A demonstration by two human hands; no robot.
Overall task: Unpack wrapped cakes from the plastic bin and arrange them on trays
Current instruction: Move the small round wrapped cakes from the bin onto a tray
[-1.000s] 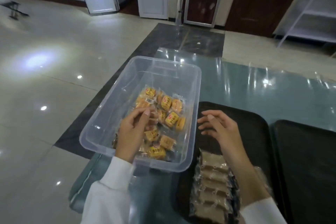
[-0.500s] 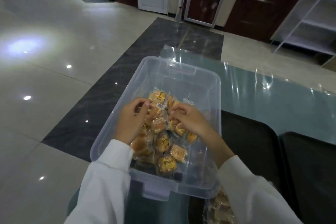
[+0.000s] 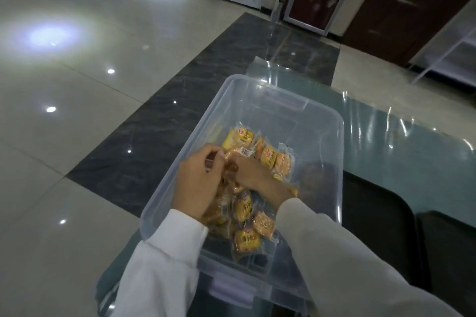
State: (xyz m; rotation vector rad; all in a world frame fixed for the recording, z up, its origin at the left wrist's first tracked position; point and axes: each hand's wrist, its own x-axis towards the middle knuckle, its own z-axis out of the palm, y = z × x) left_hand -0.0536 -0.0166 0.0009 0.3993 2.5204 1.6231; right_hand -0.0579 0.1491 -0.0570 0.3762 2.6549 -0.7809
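Observation:
A clear plastic bin stands on the glass table and holds several yellow wrapped cakes. Both hands are inside it, side by side over the pile. My left hand has its fingers curled round wrapped cakes at the pile's left side. My right hand lies beside it with fingers curled down into the cakes, gripping some; its fingertips are hidden. To the right of the bin lies a black tray, and a second black tray lies further right.
The glass table runs off to the right behind the trays. The bin overhangs the table's left edge above a glossy tiled floor. White cabinets and a dark door stand at the far wall.
My right hand left the tray and went into the bin beside my left hand. Both now gather cakes closer together. The view has shifted left, so the cakes on the tray are out of sight.

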